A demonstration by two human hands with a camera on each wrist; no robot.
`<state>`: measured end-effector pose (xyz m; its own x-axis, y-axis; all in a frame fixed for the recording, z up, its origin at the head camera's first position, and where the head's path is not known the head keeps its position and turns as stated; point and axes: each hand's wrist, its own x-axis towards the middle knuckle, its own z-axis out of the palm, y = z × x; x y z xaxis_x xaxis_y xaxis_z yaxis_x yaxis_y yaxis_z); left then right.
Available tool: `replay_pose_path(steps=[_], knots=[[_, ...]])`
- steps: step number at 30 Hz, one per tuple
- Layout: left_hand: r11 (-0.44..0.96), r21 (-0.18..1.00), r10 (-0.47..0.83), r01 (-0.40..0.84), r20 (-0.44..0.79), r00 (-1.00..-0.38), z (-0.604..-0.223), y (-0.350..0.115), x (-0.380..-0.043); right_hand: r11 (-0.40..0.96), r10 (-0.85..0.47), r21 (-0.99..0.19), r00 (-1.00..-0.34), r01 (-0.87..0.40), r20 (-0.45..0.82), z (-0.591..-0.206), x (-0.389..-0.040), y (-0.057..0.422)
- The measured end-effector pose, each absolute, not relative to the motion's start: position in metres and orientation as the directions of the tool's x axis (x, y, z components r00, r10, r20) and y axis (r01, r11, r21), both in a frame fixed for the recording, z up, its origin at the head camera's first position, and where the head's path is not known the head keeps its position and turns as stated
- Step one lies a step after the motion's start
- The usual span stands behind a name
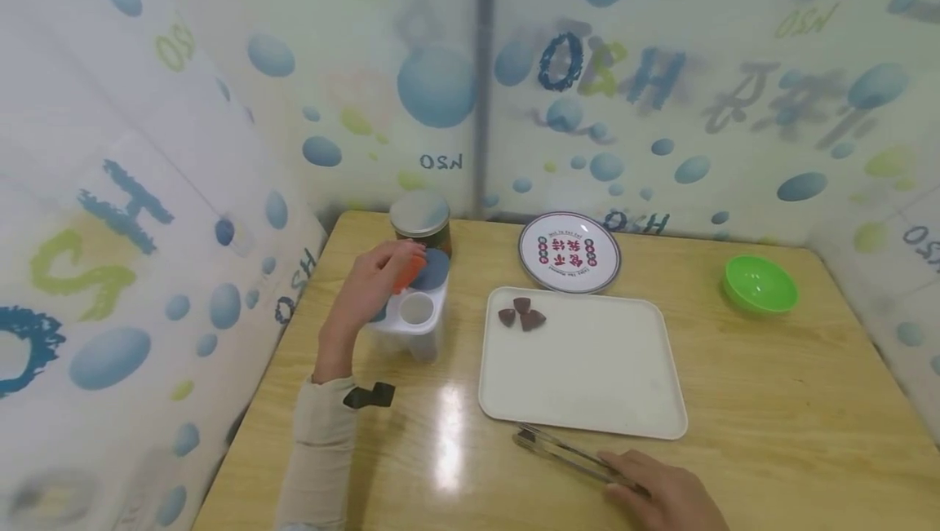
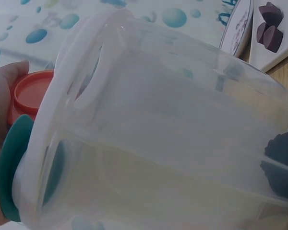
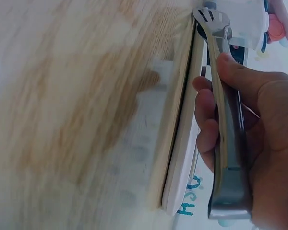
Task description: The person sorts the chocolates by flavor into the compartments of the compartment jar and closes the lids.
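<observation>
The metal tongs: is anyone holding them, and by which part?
Yes. The right hand holds the metal tongs by their long arms, between the slotted tips and the joined end.

Around the tray (image 1: pixel 580 368), there is room to pass at three o'clock; the plate (image 1: pixel 569 252) obstructs twelve, the container (image 1: pixel 411 341) nine, the tongs (image 1: pixel 569 464) six.
</observation>
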<state>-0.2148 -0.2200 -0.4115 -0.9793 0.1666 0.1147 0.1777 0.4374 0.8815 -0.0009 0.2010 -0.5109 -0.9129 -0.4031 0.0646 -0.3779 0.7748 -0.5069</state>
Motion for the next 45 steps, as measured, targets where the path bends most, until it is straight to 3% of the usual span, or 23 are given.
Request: replay_pose_path(steps=[8, 18, 25, 31, 45], knots=[[0.430, 0.886, 0.167, 0.173, 0.110, -0.980, -0.409, -0.221, -0.213, 0.675, -0.406, -0.586, -0.889, -0.448, 0.212, -0.507, -0.010, 0.195], [0.430, 0.888, 0.175, 0.165, 0.098, -0.980, -0.409, -0.221, -0.212, 0.527, -0.395, -0.643, -0.831, -0.555, 0.393, -0.491, -0.059, 0.165], [0.431, 0.886, 0.168, 0.170, 0.107, -0.980, -0.407, -0.225, -0.211, 0.472, -0.348, -0.705, -0.847, -0.528, 0.402, -0.470, -0.098, 0.115], [0.411, 0.897, 0.188, 0.163, 0.091, -0.978, -0.410, -0.221, -0.214, 0.497, -0.323, -0.686, -0.847, -0.532, 0.422, -0.461, -0.116, 0.083], [0.413, 0.893, 0.185, 0.178, 0.109, -0.977, -0.412, -0.220, -0.214, 0.550, -0.331, -0.710, -0.895, -0.440, 0.298, -0.460, -0.114, 0.080]])
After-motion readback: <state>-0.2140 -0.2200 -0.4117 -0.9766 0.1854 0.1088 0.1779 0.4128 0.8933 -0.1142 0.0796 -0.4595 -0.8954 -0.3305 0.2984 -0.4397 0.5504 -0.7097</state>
